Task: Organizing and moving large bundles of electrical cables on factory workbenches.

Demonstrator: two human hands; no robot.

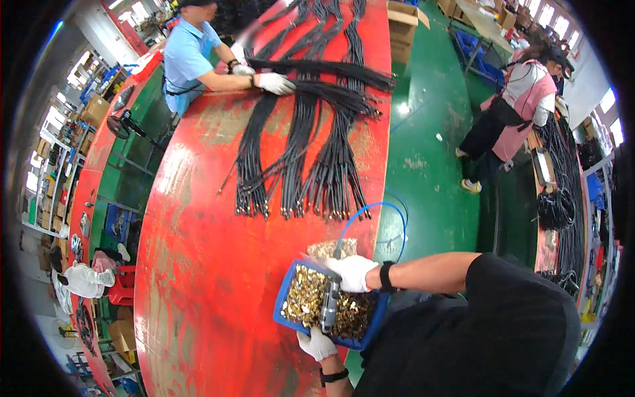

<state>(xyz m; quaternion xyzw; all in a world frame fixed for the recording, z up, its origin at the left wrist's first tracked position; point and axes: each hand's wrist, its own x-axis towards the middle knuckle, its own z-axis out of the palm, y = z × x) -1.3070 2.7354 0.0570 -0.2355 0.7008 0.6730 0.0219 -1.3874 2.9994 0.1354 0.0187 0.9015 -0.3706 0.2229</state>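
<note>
A blue tray [286, 291] full of small brass-coloured metal parts [305, 291] rests at the red table's edge, in front of my body. My gloved right hand [354, 272] is closed round a grey and black air tool [329, 306], fed by a blue hose [390, 204]. The tool lies across the space above the parts, its cylindrical end pointing at my left hand. At the tray's lower rim is my gloved left hand [317, 344], fingers drawn together by the tool's end. Whatever those fingers hold is hidden.
Bundles of black cables [301, 155] with metal ends spread over the red table [198, 264]. Across it, a person in light blue [188, 59] has gloved hands on the cables. Another person in pink [529, 99] stands beyond the green aisle [423, 165]. A clear bag [331, 249] lies beside the tray.
</note>
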